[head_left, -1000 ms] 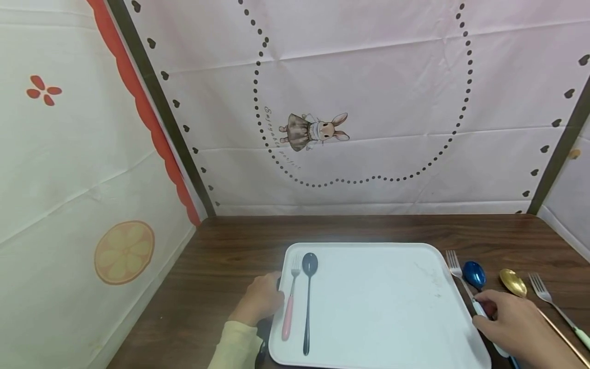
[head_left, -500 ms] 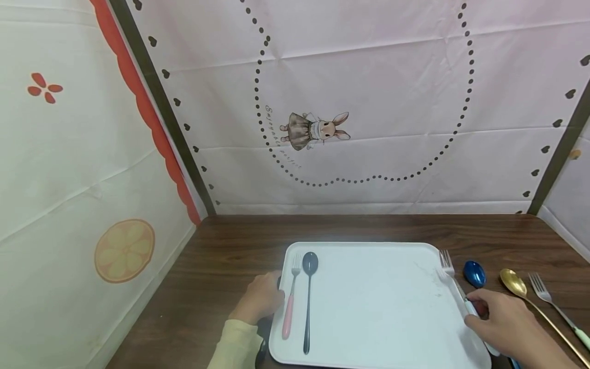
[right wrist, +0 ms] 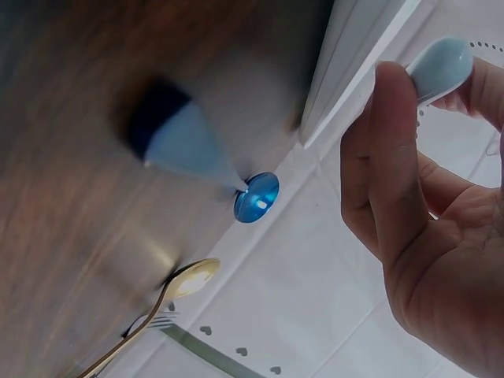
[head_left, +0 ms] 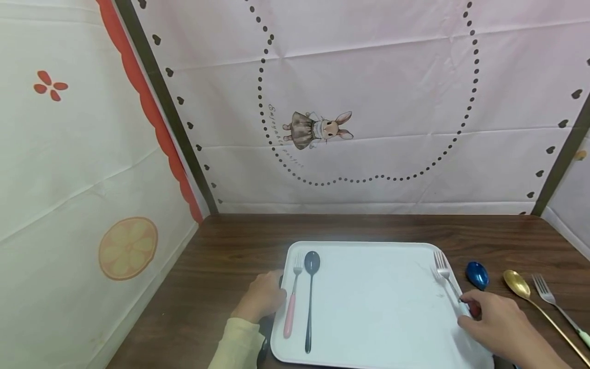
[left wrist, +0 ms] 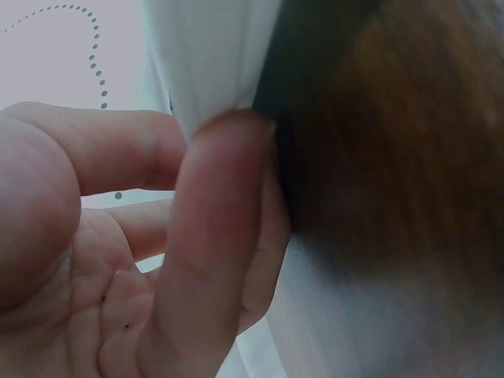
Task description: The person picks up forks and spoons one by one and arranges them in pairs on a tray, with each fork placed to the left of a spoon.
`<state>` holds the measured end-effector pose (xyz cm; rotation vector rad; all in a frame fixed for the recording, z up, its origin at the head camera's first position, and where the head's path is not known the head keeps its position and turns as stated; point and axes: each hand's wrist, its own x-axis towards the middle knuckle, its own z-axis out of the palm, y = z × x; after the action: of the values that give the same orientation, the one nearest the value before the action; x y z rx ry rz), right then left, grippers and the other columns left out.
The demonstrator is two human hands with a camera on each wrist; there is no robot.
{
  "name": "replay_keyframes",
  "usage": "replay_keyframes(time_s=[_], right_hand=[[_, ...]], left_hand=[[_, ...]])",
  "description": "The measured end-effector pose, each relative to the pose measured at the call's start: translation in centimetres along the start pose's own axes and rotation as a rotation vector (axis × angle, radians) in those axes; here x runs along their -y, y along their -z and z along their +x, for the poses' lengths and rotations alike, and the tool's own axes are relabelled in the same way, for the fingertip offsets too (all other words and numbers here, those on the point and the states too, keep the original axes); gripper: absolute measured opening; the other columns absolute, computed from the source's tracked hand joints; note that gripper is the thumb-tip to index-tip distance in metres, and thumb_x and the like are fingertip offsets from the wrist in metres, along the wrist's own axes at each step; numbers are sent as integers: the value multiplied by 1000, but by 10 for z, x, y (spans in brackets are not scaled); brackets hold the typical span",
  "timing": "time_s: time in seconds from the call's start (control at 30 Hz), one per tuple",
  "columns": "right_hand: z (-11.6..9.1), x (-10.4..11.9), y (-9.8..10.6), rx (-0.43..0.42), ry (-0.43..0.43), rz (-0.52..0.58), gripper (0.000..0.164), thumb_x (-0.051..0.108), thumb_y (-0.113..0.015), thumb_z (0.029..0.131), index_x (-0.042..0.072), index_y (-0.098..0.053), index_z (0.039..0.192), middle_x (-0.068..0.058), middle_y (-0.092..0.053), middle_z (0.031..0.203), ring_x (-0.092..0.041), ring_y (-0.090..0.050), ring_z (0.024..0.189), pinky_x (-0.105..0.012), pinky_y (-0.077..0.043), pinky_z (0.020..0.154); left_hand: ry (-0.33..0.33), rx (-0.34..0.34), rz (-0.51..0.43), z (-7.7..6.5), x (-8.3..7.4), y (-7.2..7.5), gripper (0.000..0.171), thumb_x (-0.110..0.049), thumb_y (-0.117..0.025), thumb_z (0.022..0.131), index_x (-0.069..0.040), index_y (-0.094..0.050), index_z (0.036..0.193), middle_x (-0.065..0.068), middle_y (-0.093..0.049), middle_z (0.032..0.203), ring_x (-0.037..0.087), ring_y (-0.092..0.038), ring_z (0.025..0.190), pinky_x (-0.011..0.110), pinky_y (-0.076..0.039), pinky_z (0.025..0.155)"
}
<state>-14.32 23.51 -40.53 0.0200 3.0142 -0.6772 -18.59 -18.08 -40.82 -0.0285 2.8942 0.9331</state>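
Head view: left hand (head_left: 260, 297) grips tray (head_left: 378, 307) by its left edge, likely steadying it; right hand (head_left: 497, 319) pinches fork (head_left: 443, 272) by its handle over tray's right edge, leaving tines free; blue spoon (head_left: 477, 275) lies off tray.

Your right hand (head_left: 498, 320) is farther left, its fork (head_left: 444, 271) shifted away from the blue spoon (head_left: 477, 275). The tines (head_left: 439, 258), earlier beside the tray (head_left: 382, 307), now overlap its edge.
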Motion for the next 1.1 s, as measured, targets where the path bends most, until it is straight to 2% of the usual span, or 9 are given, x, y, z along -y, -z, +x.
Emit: replay_keyframes(time_s=[0.23, 0.53, 0.73, 1.1], right_hand=[[1, 5, -3, 28, -13, 29, 40, 19, -69, 71, -4, -62, 103, -2, -51, 67, -15, -46, 56, -32, -43, 48], [2, 12, -7, 17, 1, 18, 40, 20, -69, 70, -2, -62, 103, -1, -51, 66, -15, -46, 57, -32, -43, 48], [2, 17, -8, 59, -14, 38, 40, 21, -70, 71, -1, -63, 103, -1, -52, 65, -15, -47, 55, -32, -45, 48], [2, 25, -14, 51, 26, 47, 37, 21, -70, 70, 3, -65, 101, 0, -50, 63, -15, -45, 54, -32, -42, 48]], left_hand=[[-15, -3, -8, 0, 0, 0, 47, -7, -54, 82, 1, -49, 127, 17, -60, 102, 23, -57, 68, 40, -53, 56], [-21, -5, 5, 0, 0, 0, 47, -7, -55, 82, 1, -49, 127, 18, -60, 102, 24, -57, 70, 43, -53, 58], [-24, -2, 6, 1, 1, 0, 46, -7, -54, 81, 1, -50, 127, 17, -60, 101, 24, -57, 70, 42, -53, 58], [-28, 6, 0, 1, 0, 1, 47, -6, -53, 80, 2, -50, 126, 15, -59, 93, 21, -55, 64, 38, -52, 54]])
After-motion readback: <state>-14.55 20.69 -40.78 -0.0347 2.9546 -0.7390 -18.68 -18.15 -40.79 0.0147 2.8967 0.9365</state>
